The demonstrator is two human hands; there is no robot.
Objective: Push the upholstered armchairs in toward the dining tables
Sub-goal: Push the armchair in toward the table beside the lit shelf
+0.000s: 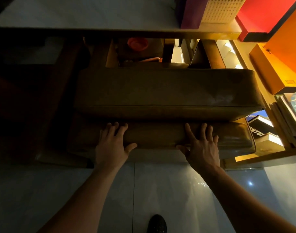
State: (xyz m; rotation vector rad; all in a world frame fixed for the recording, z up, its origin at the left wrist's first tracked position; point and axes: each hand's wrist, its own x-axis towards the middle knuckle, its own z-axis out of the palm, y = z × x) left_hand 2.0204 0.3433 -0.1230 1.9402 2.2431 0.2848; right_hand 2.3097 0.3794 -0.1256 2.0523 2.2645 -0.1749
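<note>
Armchair (169,91) sits tucked under the table (86,17) edge, shelf (261,155) close beside it. Left hand (112,145) and right hand (202,148) lie open, fingers spread, flat over its backrest top.

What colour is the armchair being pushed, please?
Olive-brown armchair, dimly lit, seen in the head view.

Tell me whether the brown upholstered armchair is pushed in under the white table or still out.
Partly in: the brown upholstered armchair has its seat front under the white table edge, backrest still outside.
</note>
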